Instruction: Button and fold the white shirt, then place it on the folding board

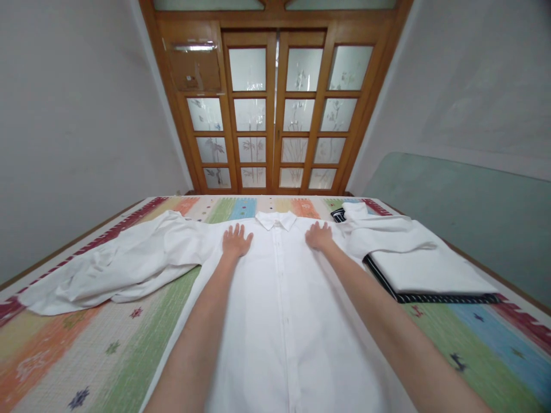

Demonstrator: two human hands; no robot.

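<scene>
A white button-up shirt (262,298) lies front side up, its collar (276,219) at the far end and its button line running toward me. My left hand (237,240) rests flat on the shirt's left shoulder area, fingers spread. On the opposite shoulder area, my right hand (319,236) lies palm down with its fingers apart. The left sleeve (129,258) stretches out rumpled to the left. The right sleeve (387,234) reaches over a folded white garment. The shirt's lower end runs out of view beneath my forearms.
A folded white garment (434,272) sits on a black patterned one (447,299) at the right. Under everything is a striped, colourful cloth (142,338). Wooden doors with glass panes (275,115) stand beyond the far edge, with a pale green panel (465,201) at the right.
</scene>
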